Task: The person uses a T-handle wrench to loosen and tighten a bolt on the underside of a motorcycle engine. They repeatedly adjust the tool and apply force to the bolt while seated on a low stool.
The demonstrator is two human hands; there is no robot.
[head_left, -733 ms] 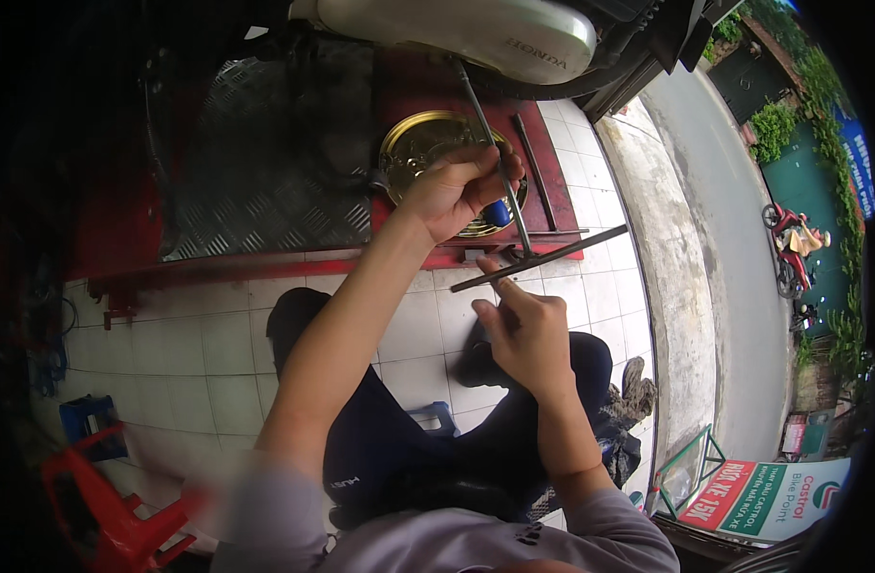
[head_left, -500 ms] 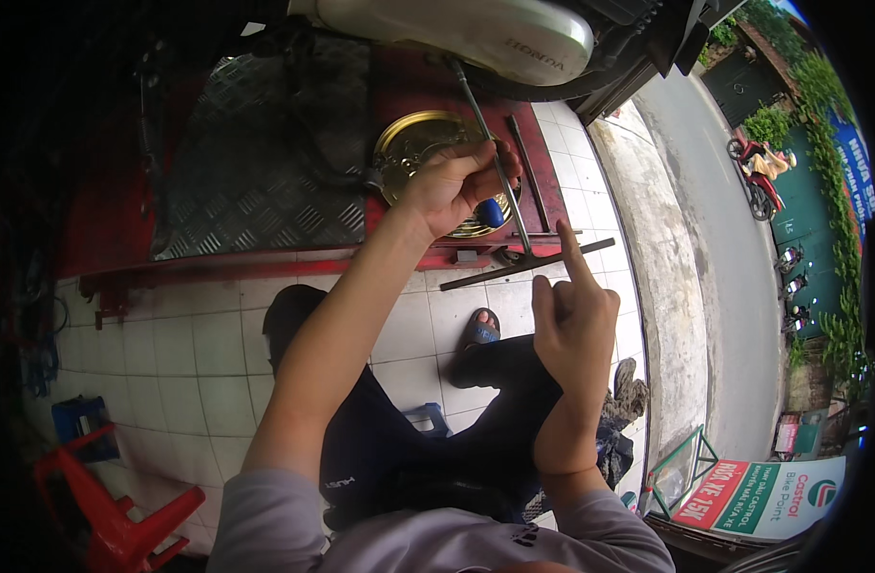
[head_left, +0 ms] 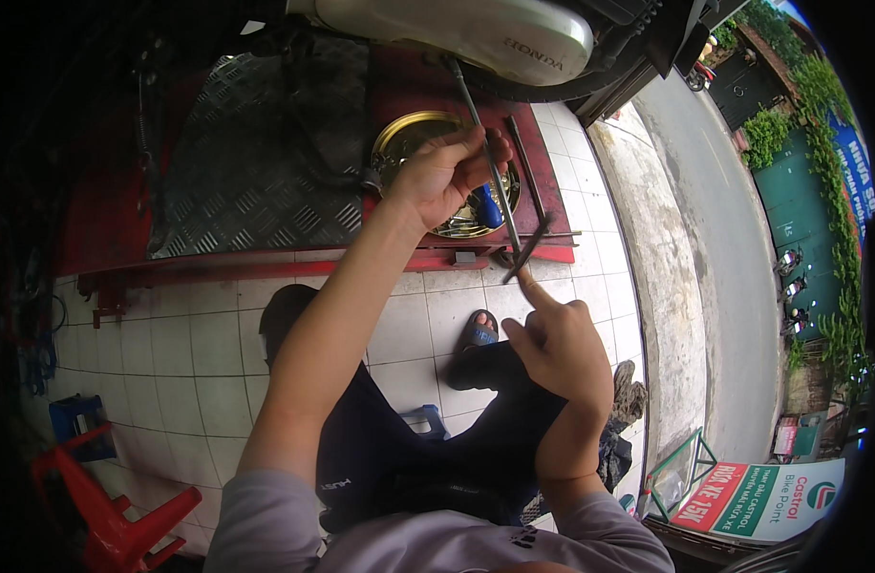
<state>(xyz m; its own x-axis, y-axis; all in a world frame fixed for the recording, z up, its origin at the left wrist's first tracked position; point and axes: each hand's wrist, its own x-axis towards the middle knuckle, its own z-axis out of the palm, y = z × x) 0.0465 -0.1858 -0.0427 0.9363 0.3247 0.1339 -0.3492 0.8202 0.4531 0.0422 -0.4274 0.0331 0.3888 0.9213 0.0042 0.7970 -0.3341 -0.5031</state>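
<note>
My left hand (head_left: pixel 439 181) is closed loosely around the shaft of a long T-handle wrench (head_left: pixel 502 196). The far end of the shaft reaches up under the motorbike's pale silver exhaust cover (head_left: pixel 457 33). At its near end is a dark crossbar (head_left: pixel 533 244), now slanting steeply. My right hand (head_left: pixel 564 349) has its index finger stretched out to the crossbar's lower end, the other fingers curled and holding nothing. Beneath my left hand lies a round gold tray (head_left: pixel 390 143) with small metal parts and a blue-handled tool (head_left: pixel 488 207), partly hidden.
The tray rests on a red lift platform (head_left: pixel 304 265) with a metal tread plate (head_left: pixel 266 172). A dark rod (head_left: pixel 528 162) lies beside the tray. At lower left are a red plastic stool (head_left: pixel 122 516) and a blue one (head_left: pixel 79 417). A road (head_left: pixel 714 239) runs along the right.
The wrench's crossbar has turned from nearly level to steeply slanted. My right hand has moved slightly left and down, its index finger following the bar. My left hand stays around the shaft.
</note>
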